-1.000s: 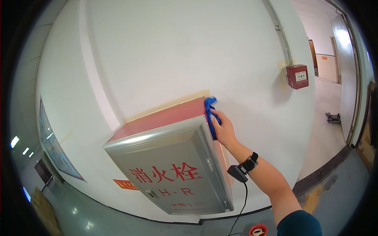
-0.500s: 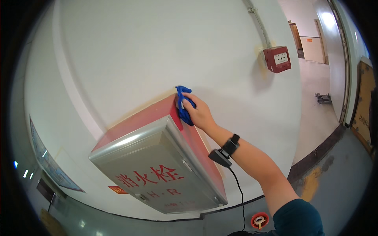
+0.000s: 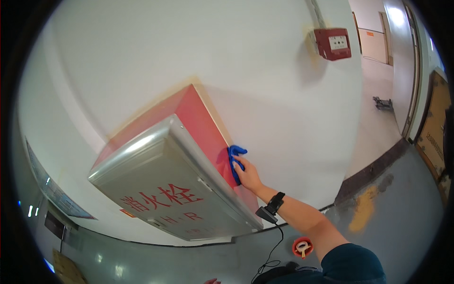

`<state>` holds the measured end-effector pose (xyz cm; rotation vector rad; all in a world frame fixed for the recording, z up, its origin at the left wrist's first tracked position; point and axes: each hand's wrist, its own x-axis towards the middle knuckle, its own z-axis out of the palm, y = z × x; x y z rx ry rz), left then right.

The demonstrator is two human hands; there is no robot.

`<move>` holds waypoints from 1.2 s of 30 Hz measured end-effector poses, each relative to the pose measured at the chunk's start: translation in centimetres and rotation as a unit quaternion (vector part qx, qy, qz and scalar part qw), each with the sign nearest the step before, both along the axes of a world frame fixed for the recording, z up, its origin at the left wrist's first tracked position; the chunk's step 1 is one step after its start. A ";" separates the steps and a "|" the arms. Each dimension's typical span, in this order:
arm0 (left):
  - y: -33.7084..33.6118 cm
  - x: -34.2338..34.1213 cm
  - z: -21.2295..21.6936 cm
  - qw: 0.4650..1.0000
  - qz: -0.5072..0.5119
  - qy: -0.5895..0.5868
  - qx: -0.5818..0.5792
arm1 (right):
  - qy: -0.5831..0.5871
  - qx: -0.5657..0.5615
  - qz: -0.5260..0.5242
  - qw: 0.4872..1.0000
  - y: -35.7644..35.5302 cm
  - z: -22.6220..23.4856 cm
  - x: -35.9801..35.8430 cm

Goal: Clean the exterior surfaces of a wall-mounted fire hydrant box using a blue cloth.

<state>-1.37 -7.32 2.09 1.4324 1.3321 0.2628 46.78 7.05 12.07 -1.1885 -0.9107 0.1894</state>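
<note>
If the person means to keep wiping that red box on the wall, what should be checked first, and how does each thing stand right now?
1. Blue cloth under the right hand: ok, pressed flat against the red side of the cabinet.
2. Cloth reaches the wall edge: ok.
3. Wrist strap cable hanging clear of the cabinet: ok.
4. Cabinet door closed: ok, sits flush.
5. Left hand: cannot tell, out of sight.
6. Side already clean: cannot tell.
</note>
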 end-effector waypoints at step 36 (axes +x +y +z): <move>1.9 0.7 1.2 0.998 -0.056 0.002 0.006 | 0.238 -0.235 0.061 0.940 -6.3 -16.1 -4.6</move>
